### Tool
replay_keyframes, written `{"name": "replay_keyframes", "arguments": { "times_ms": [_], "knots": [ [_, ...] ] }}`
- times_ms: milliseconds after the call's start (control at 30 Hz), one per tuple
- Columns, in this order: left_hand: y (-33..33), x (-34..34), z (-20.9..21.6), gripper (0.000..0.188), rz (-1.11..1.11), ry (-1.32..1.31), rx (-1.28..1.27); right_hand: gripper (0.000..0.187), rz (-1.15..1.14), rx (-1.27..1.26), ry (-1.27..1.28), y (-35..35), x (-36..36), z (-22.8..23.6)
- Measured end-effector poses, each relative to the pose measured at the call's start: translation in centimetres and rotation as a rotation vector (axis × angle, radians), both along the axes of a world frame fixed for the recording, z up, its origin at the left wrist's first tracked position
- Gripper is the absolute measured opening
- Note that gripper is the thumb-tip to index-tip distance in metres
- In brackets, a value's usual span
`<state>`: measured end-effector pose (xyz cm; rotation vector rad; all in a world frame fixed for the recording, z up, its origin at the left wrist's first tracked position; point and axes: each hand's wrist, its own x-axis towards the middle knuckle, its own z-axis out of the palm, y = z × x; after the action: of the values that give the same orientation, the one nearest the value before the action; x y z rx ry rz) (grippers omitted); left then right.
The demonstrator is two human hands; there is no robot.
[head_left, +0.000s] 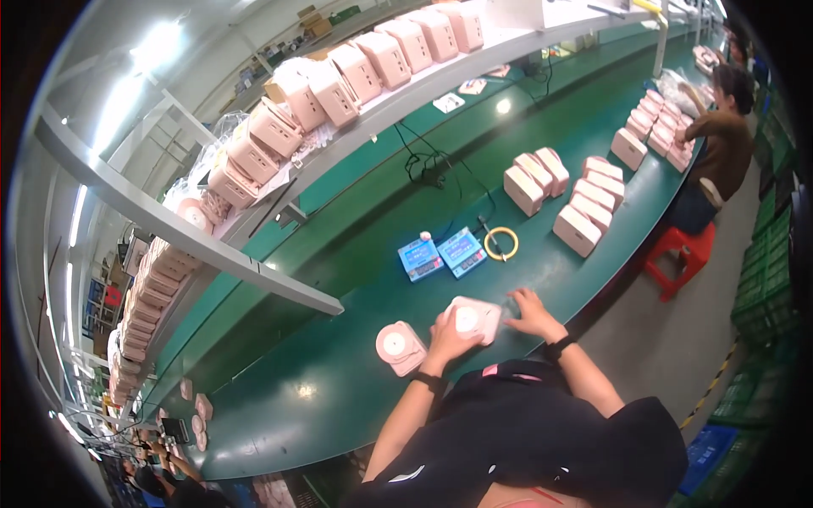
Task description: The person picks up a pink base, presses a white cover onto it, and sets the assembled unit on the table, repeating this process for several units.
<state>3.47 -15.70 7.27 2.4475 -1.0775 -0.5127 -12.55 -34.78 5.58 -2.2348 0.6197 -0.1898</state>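
A pink, rounded box-shaped device (479,317) with a round white disc on its face rests on the green bench in front of me. My left hand (452,337) grips its left side, fingers curled over the edge. To the right of it, my right hand (533,315) is held with fingers spread and nothing in them. Its fingertips are close to the device's right edge; whether they touch it, I cannot tell. Left of my left hand lies a second pink device (400,348), also with a white disc, and no hand is on it.
Beyond my hands sit two blue boxy meters (440,256) and a yellow ring (501,244). Pink devices (581,222) stand in rows to the right, before a seated co-worker (721,135) on a red stool (683,261). A metal shelf (279,292) carrying more pink units overhangs the bench (279,415).
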Motion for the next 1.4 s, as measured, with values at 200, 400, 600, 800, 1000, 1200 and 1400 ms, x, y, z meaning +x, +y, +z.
{"name": "replay_keyframes", "arguments": {
  "times_ms": [200,400,600,800,1000,1200,1400],
  "knots": [
    [0.1,0.9,-0.8,0.074,-0.021,0.407,-0.326,0.084,0.087,-0.126,0.134,0.6,1.1,0.5],
    [8.1,3.5,-0.7,0.085,0.472,-0.395,0.092,0.091,0.01,0.078,0.06,-1.3,-1.3,-2.7],
    [11.6,4.3,-1.1,0.093,0.588,-0.004,-0.254,0.088,0.142,0.33,-0.133,-2.7,-2.4,-4.7],
    [11.0,5.2,-1.6,0.095,0.531,0.095,-0.199,0.086,0.13,0.349,-0.116,-2.4,-2.5,-3.6],
    [7.2,2.6,-4.8,0.088,0.362,0.163,-0.421,0.085,0.118,0.345,-0.101,-2.3,-2.5,-3.0],
    [6.7,1.3,-5.2,0.081,0.397,0.151,-0.434,0.082,0.087,0.36,-0.151,-2.3,-2.5,-3.2],
    [8.2,1.4,-7.1,0.074,0.364,0.141,-0.48,0.082,0.086,0.359,-0.156,-2.3,-2.5,-3.1]
  ]
}}
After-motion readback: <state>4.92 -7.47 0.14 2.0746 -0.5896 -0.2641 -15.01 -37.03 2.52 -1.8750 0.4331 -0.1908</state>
